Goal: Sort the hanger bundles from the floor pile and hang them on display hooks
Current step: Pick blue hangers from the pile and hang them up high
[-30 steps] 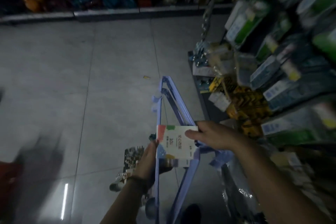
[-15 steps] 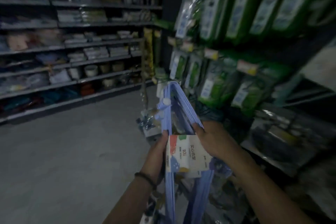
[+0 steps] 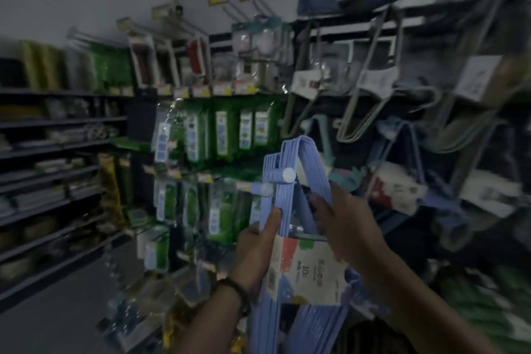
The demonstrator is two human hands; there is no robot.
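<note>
- While green packets (image 3: 221,135) hang at the rack's (image 3: 353,29) left, the left hand (image 3: 254,253) grips the light-blue plastic hanger bundle's (image 3: 298,152) left edge, thumb pressed on.
- Right hand's (image 3: 344,227) curled fingers hold its right edge, before the rack's middle.
- Grey hangers (image 3: 375,79) hang upper right.

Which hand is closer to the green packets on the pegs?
Left. The left hand grips the left edge of the blue hanger bundle, right beside the lower green packets. The right hand holds the bundle's opposite side, so the bundle sits between it and them.
</note>
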